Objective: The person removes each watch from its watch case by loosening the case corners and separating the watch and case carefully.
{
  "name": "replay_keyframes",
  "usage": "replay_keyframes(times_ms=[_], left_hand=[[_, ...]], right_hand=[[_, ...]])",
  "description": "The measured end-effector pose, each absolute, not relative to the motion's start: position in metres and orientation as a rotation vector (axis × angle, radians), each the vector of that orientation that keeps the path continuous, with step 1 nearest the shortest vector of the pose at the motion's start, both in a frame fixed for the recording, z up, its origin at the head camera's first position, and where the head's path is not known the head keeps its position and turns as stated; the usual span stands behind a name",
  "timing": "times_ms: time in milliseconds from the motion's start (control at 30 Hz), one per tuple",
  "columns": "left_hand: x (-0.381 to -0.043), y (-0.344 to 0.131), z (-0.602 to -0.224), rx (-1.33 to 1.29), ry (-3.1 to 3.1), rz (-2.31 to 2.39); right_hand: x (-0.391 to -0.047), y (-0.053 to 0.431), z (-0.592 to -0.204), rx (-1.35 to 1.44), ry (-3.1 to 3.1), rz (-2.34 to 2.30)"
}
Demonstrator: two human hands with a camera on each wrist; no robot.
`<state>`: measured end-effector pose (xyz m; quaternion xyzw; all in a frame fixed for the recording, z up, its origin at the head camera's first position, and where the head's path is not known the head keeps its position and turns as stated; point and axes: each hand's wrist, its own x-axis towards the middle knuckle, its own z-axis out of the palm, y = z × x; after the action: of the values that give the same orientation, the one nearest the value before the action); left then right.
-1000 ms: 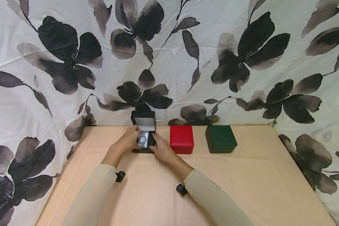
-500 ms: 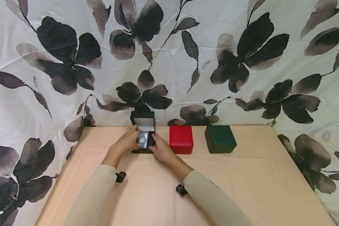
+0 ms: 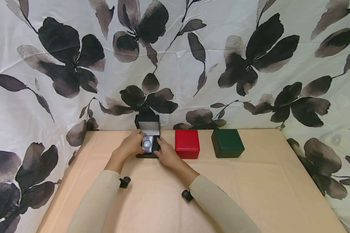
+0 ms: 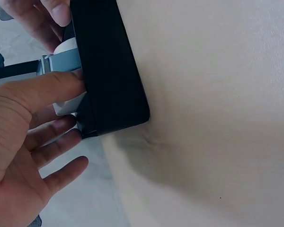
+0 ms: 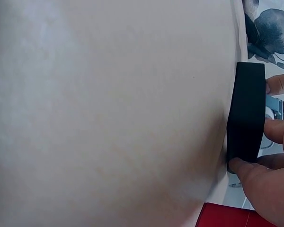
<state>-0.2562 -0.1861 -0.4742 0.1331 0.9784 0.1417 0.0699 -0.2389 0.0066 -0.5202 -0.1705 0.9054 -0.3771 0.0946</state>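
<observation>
A black watch box (image 3: pixel 156 146) stands near the table's back edge, its lid (image 3: pixel 138 119) raised and its pale lining showing. Inside sits a silvery blue-grey wristwatch (image 3: pixel 147 144) on a white cushion (image 4: pixel 70 105). My left hand (image 3: pixel 132 144) pinches the wristwatch, with the thumb (image 4: pixel 52 90) on the strap at the near side and other fingers reaching in behind. On the box's right side, my right hand (image 3: pixel 168 154) grips the wall, fingertips (image 5: pixel 239 164) at its near corner. The left hand's far fingertips are partly hidden within the box.
A closed red box (image 3: pixel 187 144) stands just right of the right hand. Further right is a closed dark green box (image 3: pixel 228 143). A floral cloth (image 3: pixel 180 64) hangs behind the beige-covered table (image 3: pixel 151 200).
</observation>
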Motion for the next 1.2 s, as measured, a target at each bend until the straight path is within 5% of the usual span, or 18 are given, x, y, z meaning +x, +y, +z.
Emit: replay_keyframes(times_ms=[467, 1200], left_hand=[[-0.248, -0.184, -0.456, 0.482, 2.98, 0.468], [-0.215, -0.168, -0.409, 0.67, 2.993, 0.652]], right_hand=[[-0.233, 0.011, -0.52, -0.518, 2.703, -1.188], [-0.209, 0.045, -0.464, -0.666, 2.52, -1.441]])
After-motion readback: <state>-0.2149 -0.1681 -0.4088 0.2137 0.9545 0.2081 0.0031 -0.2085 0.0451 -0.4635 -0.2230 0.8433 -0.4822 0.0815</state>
